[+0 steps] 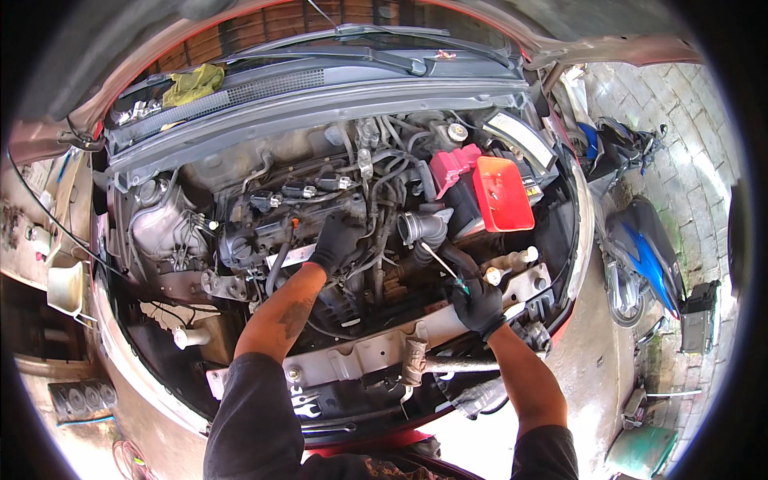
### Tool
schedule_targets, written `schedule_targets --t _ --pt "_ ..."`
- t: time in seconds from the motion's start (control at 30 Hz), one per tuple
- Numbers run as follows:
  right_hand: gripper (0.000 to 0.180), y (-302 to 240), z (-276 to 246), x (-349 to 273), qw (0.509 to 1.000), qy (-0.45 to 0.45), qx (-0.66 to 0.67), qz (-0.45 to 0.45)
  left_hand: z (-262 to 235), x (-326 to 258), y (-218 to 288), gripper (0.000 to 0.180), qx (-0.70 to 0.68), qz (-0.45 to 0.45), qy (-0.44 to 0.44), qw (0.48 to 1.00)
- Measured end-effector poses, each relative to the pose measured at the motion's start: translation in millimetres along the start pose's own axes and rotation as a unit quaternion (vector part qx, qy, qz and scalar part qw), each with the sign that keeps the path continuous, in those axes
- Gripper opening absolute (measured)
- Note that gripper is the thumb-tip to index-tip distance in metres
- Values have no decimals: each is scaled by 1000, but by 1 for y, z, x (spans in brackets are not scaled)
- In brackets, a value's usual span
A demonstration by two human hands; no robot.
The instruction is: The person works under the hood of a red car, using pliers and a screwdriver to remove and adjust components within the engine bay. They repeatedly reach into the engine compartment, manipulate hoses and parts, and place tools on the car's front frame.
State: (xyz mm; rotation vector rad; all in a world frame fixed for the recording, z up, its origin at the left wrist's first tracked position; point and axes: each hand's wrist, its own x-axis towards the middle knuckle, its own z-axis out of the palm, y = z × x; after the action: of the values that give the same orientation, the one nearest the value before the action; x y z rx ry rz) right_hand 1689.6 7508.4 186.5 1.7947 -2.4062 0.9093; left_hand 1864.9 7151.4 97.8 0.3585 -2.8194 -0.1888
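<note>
While a black-gloved left hand (340, 242) reaches in over the dark engine top, a black-gloved right hand (478, 308) holds a slim, pale-shafted tool (442, 265) with a green handle.
Tool: above the front of the engine bay, slanting from the right hand toward the dark, wide-mouthed air duct (433, 230), contact uncertain; right fingers closed round its handle. Left fingers: tips hidden, grip cannot be told. Nearby: shallow red plastic tray (490, 210), small loose parts inside. Step in hand, by judgement: hand work among the engine fittings, tool held aside from the left hand. Next move, by judgement: calls for a clear sight of the left fingertips and a steady tool shaft, clear of the hoses.
</note>
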Motion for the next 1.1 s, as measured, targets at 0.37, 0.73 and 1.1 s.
schedule_targets --t 0.37,0.73,1.1 --pt "57 13 18 -10 999 -18 -35 21 -137 -72 -5 38 0 -127 79 989" --pt "42 31 26 -9 997 -16 -26 67 -262 -278 116 42 -35 -231 149 961" --pt "28 -224 -25 -68 963 -61 174 -198 -219 -478 214 50 118 -452 324 823"
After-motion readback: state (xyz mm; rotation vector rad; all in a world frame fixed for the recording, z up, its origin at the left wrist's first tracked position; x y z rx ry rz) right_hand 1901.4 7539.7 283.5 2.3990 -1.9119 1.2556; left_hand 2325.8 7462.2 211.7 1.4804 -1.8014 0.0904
